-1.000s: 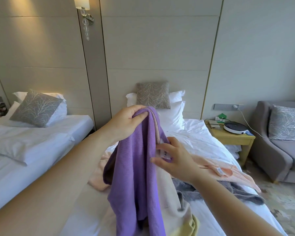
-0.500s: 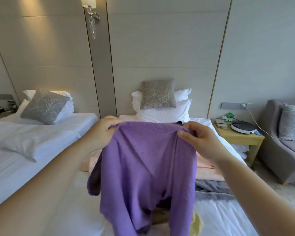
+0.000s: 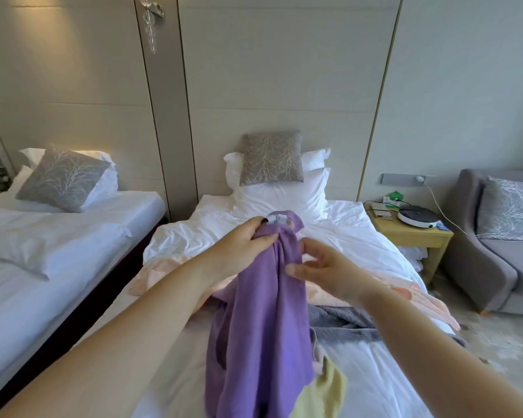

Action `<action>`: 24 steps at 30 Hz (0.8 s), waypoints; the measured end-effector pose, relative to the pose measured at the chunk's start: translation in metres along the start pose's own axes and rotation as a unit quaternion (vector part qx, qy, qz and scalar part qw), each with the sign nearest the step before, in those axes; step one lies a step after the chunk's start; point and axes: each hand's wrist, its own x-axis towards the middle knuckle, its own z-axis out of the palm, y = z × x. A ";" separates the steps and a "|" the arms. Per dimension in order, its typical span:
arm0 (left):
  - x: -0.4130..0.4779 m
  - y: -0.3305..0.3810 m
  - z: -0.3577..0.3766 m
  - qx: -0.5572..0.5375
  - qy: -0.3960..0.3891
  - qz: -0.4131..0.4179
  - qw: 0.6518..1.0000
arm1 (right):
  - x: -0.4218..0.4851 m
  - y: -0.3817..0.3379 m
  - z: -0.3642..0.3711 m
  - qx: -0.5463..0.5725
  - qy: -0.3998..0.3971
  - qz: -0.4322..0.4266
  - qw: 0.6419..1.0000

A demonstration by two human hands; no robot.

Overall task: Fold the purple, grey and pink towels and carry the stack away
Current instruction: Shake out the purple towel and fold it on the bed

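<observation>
A purple towel [image 3: 263, 312] bears a white label [image 3: 277, 219]. To its right lie a pink towel [image 3: 375, 292] and a grey towel [image 3: 344, 324]. Below it is a cloth [image 3: 323, 393], seemingly pale yellow. Behind it are white sheets [image 3: 338, 236], white pillows [image 3: 278, 197] and a grey cushion [image 3: 271, 158] patterned with pale branches.

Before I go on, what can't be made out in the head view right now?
Purple towel: lower end cut off by the bottom edge, head view.
Grey towel: partly hidden behind the purple towel and right forearm.
Label at the towel's top: too blurred to read.
Right hand: whether its fingers pinch the towel is unclear.
</observation>
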 end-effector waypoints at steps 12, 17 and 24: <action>0.003 -0.013 -0.027 -0.229 -0.023 -0.110 0.967 | -0.008 0.004 -0.004 -0.076 0.116 -0.034 0.990; 0.008 -0.007 -0.020 -0.155 0.124 -0.159 0.967 | -0.005 -0.038 -0.004 -0.149 0.036 -0.112 0.982; 0.009 -0.008 0.003 -0.228 0.015 -0.103 0.968 | 0.004 -0.057 0.006 -0.174 0.026 -0.150 0.973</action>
